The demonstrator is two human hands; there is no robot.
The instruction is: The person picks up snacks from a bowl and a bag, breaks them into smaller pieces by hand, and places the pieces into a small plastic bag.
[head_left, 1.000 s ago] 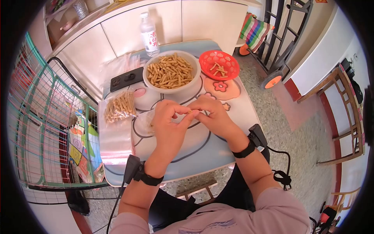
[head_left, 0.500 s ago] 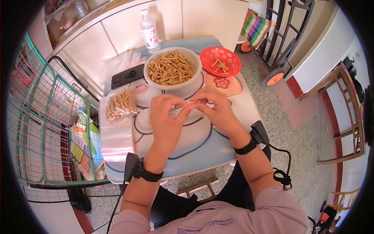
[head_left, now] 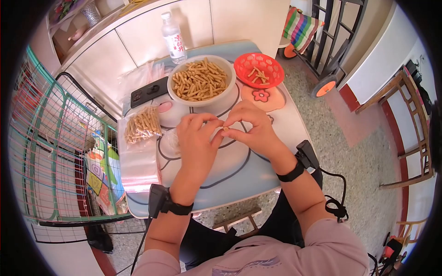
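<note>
Over the middle of the table, my left hand [head_left: 199, 135] and my right hand [head_left: 251, 126] meet fingertip to fingertip. Between the fingertips is a small tan piece [head_left: 225, 129], pinched by my right hand and touched by my left, whose finger and thumb are curled close to it. Just beyond my hands stands a white bowl [head_left: 202, 102] full of short tan sticks [head_left: 200, 80]. A red perforated basket [head_left: 277, 73] at its right holds several sticks. Left of my hands, a clear bag of sticks [head_left: 143, 125] lies on flat plastic bags [head_left: 138, 168].
A black phone [head_left: 149, 92] lies left of the bowl. Behind it stands a clear bottle [head_left: 174, 41]. The table's front edge [head_left: 230, 200] is near my lap. A green wire cage [head_left: 64, 152] borders the left; a wheeled frame [head_left: 324, 87] stands at the right.
My fingertips have shifted around the small piece, and my left thumb has drawn back a little from my right. The whole view has shifted slightly.
</note>
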